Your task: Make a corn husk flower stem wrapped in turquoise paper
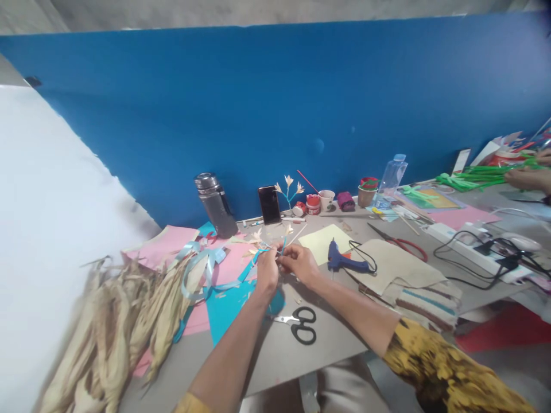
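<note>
Close together over the table, my two hands work on a craft flower [287,231] with pale petals and a thin blue-wrapped stem. My left hand [267,271] is closed around the stem. A strip of blue paper [248,268] trails to the left of those fingers. My right hand [302,264] pinches at the stem just beside the left; the exact contact is hidden by the fingers. Behind them stands a finished-looking branch of pale flowers [288,189] on blue stems. Black-handled scissors [303,326] lie open-bladed side toward my left wrist, below the hands.
Dried corn husks [116,310] and light blue ribbon [209,269] lie left. A flask [215,203] and phone [269,205] stand behind. To the right are a blue glue gun [346,259], red-handled scissors [407,245], a power strip [477,252] and another person's hand [527,176].
</note>
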Demonstrator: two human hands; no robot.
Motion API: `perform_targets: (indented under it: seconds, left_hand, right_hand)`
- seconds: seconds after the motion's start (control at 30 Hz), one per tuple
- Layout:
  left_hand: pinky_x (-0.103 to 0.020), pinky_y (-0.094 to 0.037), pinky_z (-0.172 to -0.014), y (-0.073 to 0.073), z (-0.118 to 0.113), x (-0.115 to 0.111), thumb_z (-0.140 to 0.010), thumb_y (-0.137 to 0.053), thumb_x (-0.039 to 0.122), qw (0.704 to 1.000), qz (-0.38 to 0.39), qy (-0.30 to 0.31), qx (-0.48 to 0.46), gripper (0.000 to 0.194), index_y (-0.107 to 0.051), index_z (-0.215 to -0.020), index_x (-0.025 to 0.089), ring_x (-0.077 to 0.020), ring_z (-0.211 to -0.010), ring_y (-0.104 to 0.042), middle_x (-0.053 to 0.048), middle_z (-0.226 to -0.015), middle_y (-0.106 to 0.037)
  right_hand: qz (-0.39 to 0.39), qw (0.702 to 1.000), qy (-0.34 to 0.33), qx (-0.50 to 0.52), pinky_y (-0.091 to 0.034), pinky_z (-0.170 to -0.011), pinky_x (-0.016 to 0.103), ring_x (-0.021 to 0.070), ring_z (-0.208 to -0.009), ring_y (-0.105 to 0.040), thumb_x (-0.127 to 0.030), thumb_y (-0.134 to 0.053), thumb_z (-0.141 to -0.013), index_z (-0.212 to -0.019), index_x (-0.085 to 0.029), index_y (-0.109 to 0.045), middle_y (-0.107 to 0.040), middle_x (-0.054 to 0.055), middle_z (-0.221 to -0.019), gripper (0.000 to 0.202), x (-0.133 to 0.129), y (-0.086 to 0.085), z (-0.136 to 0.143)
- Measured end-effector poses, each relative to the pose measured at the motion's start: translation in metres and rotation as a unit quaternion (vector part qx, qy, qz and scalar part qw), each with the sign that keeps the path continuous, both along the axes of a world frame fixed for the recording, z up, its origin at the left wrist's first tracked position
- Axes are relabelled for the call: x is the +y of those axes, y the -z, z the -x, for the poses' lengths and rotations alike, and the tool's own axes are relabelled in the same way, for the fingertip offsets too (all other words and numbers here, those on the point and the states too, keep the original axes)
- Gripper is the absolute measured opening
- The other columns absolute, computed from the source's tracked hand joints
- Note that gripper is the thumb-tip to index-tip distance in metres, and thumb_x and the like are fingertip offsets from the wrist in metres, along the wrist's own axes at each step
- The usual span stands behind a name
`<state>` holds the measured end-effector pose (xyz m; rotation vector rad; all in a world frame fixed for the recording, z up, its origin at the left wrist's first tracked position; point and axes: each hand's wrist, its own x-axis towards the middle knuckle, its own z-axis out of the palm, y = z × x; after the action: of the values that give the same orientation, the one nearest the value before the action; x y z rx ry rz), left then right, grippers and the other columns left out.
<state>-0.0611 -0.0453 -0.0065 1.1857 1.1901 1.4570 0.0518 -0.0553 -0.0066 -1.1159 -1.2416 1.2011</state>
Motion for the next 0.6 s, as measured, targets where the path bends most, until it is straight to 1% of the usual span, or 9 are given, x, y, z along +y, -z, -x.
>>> perform_targets:
  seconds: [0.13, 0.2, 0.3, 0.37, 0.47, 0.6]
  left_hand:
    - [-0.037, -0.048, -0.092, 0.001, 0.002, -0.001, -0.078, -0.058, 0.038, 0.999, -0.020, 0.000, 0.037, 0.027, -0.076, -0.085, 0.019, -0.0276, -0.109, -0.063, -0.009, -0.096, -0.075]
    - [-0.037, -0.049, -0.091, 0.000, 0.002, -0.003, -0.079, -0.060, 0.039, 0.999, -0.020, 0.008, 0.039, 0.027, -0.076, -0.087, 0.019, -0.0275, -0.111, -0.062, -0.010, -0.097, -0.075]
    - [-0.034, -0.052, -0.082, -0.006, 0.002, -0.005, -0.079, -0.062, 0.042, 0.999, -0.008, 0.048, 0.023, 0.029, -0.076, -0.088, 0.019, -0.0266, -0.103, -0.065, -0.010, -0.094, -0.075]
    - [-0.032, -0.052, -0.075, -0.010, 0.002, -0.006, -0.078, -0.063, 0.044, 0.997, 0.002, 0.070, 0.012, 0.031, -0.076, -0.089, 0.018, -0.0255, -0.096, -0.066, -0.010, -0.089, -0.074]
    - [-0.029, -0.050, -0.067, -0.012, 0.002, -0.007, -0.075, -0.066, 0.043, 0.997, 0.015, 0.077, -0.005, 0.033, -0.076, -0.093, 0.016, -0.0234, -0.087, -0.067, -0.009, -0.084, -0.074]
    - [-0.027, -0.049, -0.064, -0.011, 0.000, -0.005, -0.075, -0.065, 0.043, 0.995, 0.036, 0.078, -0.042, 0.039, -0.074, -0.100, 0.014, -0.0206, -0.077, -0.067, -0.008, -0.078, -0.072]
  right_hand:
    - [0.023, 0.999, -0.032, 0.037, -0.046, -0.048, 0.024, 0.0141, -0.047, -0.060, -0.034, -0.074, -0.068, -0.091, -0.018, -0.062, -0.064, -0.003, -0.055, 0.030, 0.001, -0.001, -0.003]
    - [0.032, 0.996, -0.059, 0.054, -0.045, -0.047, 0.023, 0.0124, -0.045, -0.058, -0.039, -0.074, -0.069, -0.091, -0.017, -0.065, -0.065, -0.001, -0.056, 0.033, 0.003, -0.001, -0.006]
    - [0.051, 0.990, -0.091, 0.090, -0.040, -0.044, 0.020, 0.0097, -0.043, -0.053, -0.045, -0.076, -0.069, -0.086, -0.015, -0.067, -0.064, -0.001, -0.056, 0.035, 0.007, -0.002, -0.011]
    - [0.046, 0.988, -0.099, 0.107, -0.035, -0.041, 0.019, 0.0082, -0.041, -0.049, -0.045, -0.078, -0.067, -0.084, -0.015, -0.068, -0.060, -0.002, -0.053, 0.036, 0.009, -0.002, -0.013]
    - [0.026, 0.988, -0.099, 0.112, -0.029, -0.040, 0.019, 0.0066, -0.040, -0.044, -0.045, -0.078, -0.067, -0.080, -0.015, -0.068, -0.057, -0.003, -0.051, 0.035, 0.011, -0.002, -0.014]
    - [-0.004, 0.991, -0.084, 0.102, -0.027, -0.041, 0.019, 0.0056, -0.041, -0.040, -0.045, -0.076, -0.069, -0.076, -0.015, -0.066, -0.057, -0.003, -0.055, 0.033, 0.010, -0.003, -0.011]
